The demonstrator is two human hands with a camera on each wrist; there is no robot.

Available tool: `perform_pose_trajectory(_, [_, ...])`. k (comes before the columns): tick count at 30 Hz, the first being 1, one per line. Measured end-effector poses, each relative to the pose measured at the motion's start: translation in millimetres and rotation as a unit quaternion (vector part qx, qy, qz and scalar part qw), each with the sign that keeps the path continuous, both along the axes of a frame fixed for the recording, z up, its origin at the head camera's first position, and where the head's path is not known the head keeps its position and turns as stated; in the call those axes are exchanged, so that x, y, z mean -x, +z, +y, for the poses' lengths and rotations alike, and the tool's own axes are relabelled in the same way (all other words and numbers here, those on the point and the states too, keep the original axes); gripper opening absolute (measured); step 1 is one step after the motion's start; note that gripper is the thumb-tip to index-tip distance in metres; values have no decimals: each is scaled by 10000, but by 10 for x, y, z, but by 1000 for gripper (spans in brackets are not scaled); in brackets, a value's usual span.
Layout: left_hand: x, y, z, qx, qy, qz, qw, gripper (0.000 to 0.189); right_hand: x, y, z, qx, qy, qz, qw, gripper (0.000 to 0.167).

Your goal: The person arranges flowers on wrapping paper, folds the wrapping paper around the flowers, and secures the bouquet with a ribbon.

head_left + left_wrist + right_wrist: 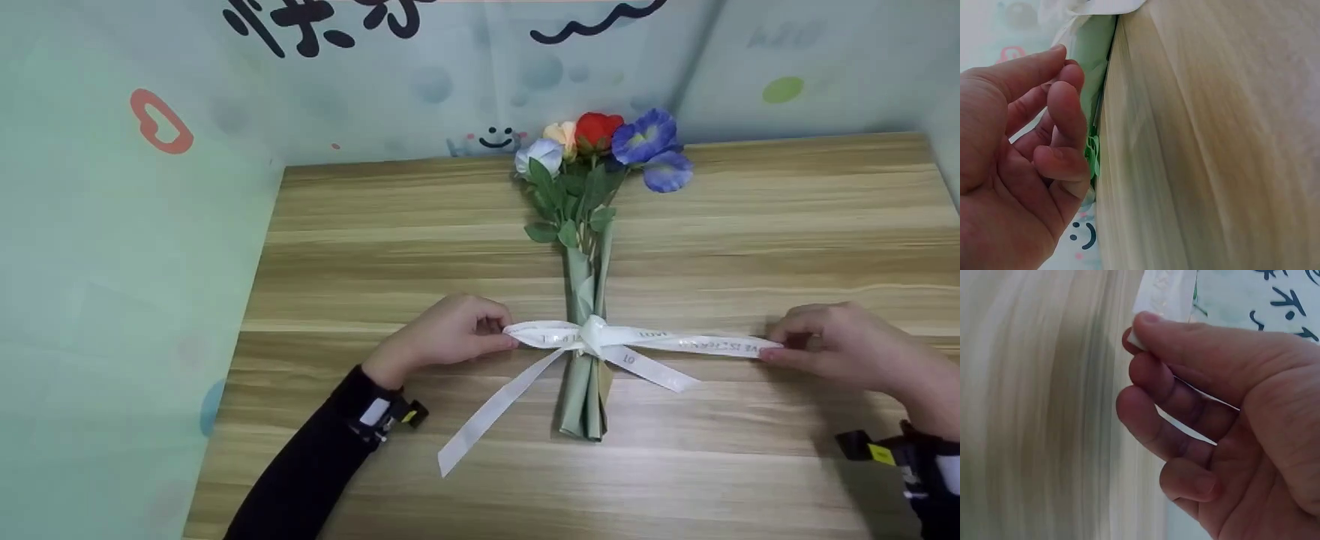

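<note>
A bouquet of flowers (577, 195) in green wrapping (577, 409) lies on the wooden table, blooms toward the back. Round its stems a white printed ribbon (675, 341) is knotted, with two loose tails slanting down to the left and right. My left hand (454, 337) pinches the end of the ribbon's left loop between thumb and forefinger. At the other side my right hand (844, 349) pinches the ribbon's right length, pulled out nearly straight. In the right wrist view the ribbon (1165, 295) runs out from between thumb and forefinger, the other fingers loosely curled.
The wood-grain table (375, 247) reaches back to a pale printed backdrop (450, 82) with dark lettering and a smiling face. A similar pale sheet (127, 300) with a red heart lies along the left. Each wrist wears a small camera (382, 412).
</note>
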State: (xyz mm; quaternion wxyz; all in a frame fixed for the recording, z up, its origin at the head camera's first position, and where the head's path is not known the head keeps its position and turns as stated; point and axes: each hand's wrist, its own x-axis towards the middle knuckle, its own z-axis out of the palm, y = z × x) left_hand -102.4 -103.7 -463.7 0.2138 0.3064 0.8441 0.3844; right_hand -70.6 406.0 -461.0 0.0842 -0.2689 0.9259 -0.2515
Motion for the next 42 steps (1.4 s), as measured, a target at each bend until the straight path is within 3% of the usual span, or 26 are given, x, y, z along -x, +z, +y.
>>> perform_pose_trajectory(4, [-13, 5, -25, -10, -99, -59, 9999, 11, -64, 5, 215, -353, -281, -221, 9987, 25])
perform_pose_trajectory(9, [13, 5, -142, 208, 92, -297, 9993, 12, -105, 4, 329, -675, -567, -582, 9944, 20])
perform_pose_trajectory(14, [43, -13, -329, 315, 231, -659, 9971, 15, -143, -23, 390, -686, -516, -741, 9936, 23])
perform_pose_trajectory(18, [48, -27, -479, 173, 417, -963, 9943, 17, -171, -24, 403, -642, -537, -622, 9945, 30])
perform_pose_trajectory(21, [49, -36, -548, 65, 502, -1184, 9917, 17, -160, -12, 393, -686, -562, -781, 9930, 30])
perform_pose_trajectory(27, [54, -42, -546, 88, 484, -1218, 9913, 17, -89, 24, 336, -869, -530, -1158, 9880, 25])
perform_pose_trajectory(30, [61, -50, -512, 74, 474, -1160, 9921, 16, -38, 41, 272, -824, -672, -750, 9915, 18])
perform_pose_trajectory(33, [66, -50, -481, -27, 438, -1280, 9908, 21, 21, 48, 171, -328, -1082, 89, 9935, 9])
perform_pose_trajectory(34, [67, -49, -469, -75, 431, -1353, 9898, 23, 39, 45, 130, 6, -1273, 330, 9913, 5])
perform_pose_trajectory(36, [72, -49, -442, -148, 419, -1458, 9883, 29, 69, 38, 14, 676, -1812, 488, 9799, 16])
perform_pose_trajectory(39, [82, -51, -393, -160, 380, -1501, 9878, 35, 87, 28, -172, 1287, -2269, 1, 9654, 32])
perform_pose_trajectory(41, [91, -52, -357, -84, 329, -1454, 9888, 37, 79, 32, -280, 927, -2077, -608, 9719, 33])
perform_pose_trajectory(42, [95, -51, -339, -36, 310, -1445, 9890, 38, 68, 28, -326, 686, -1759, -847, 9783, 31])
